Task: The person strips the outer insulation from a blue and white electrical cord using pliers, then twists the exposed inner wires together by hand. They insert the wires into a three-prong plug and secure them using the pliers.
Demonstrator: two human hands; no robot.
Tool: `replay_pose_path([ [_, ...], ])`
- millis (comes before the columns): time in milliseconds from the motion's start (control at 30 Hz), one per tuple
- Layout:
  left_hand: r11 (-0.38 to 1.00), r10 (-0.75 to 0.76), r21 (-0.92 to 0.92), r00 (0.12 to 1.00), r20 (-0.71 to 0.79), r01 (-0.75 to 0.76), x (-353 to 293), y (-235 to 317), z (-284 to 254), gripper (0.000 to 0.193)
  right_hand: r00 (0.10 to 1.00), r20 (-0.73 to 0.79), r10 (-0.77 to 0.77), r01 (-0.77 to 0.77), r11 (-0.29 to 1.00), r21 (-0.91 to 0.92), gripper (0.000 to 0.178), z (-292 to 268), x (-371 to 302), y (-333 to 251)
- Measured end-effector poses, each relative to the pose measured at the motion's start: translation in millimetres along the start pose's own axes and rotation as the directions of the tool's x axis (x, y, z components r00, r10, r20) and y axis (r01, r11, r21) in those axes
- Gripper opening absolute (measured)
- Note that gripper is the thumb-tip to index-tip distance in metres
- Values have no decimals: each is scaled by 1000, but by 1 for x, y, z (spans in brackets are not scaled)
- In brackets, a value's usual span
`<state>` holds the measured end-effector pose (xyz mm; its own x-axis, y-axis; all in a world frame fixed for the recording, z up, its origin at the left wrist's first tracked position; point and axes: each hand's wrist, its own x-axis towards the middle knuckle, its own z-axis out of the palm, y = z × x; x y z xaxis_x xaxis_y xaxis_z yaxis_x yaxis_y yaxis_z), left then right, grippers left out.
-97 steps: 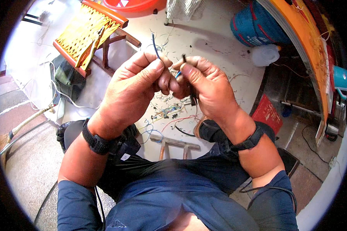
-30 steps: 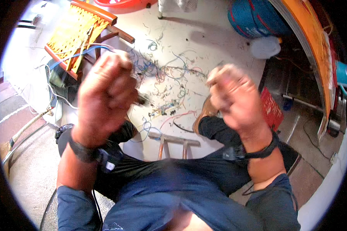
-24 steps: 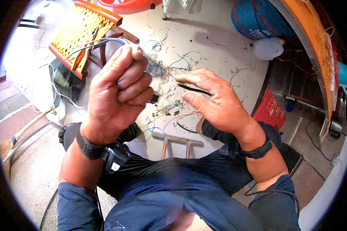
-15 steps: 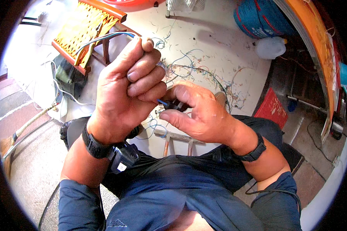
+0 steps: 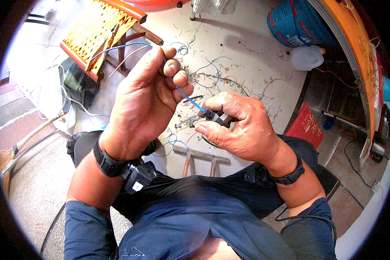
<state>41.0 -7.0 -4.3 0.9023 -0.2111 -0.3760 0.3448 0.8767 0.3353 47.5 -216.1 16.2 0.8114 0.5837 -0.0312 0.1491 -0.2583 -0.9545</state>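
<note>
A blue wire [image 5: 191, 99] stretches between my hands in front of my body. My left hand [image 5: 136, 102] is closed on it, thumb and index finger pinching it at the top while the other fingers curl loosely. Beyond that pinch the blue wire bends away to the left, and a thin pale wire [image 5: 125, 61] hangs beside it. The lower end of the blue wire meets a small black piece [image 5: 216, 116], its exact kind unclear. My right hand [image 5: 245, 125] grips this piece between thumb and fingers; the palm side is hidden.
Wire scraps [image 5: 212, 78] litter the pale floor ahead. A small chair with a yellow woven seat [image 5: 93, 37] stands front left, beside a dark bag [image 5: 78, 84]. To the right are a blue bucket [image 5: 299, 21], a white jug [image 5: 307, 58] and a red mat [image 5: 305, 128].
My right hand has moved right with the black piece, showing more blue wire between the hands. My left fingers have loosened somewhat, and the pale wire now hangs apart from the blue one.
</note>
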Motion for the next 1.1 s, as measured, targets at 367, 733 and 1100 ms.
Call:
replay_pose_path([
  [367,1000,10,-23,992,126,-7,0,-1,-2,31,989,-38,-139,135,986,-96,34,-3,2,10],
  [733,985,78,157,994,-79,-65,-3,-2,-3,27,994,-54,-93,82,980,-182,32,-10,4,7],
  [1100,981,67,190,993,-100,-47,-1,-5,-7,27,964,-153,-216,173,952,-253,30,-10,6,12],
])
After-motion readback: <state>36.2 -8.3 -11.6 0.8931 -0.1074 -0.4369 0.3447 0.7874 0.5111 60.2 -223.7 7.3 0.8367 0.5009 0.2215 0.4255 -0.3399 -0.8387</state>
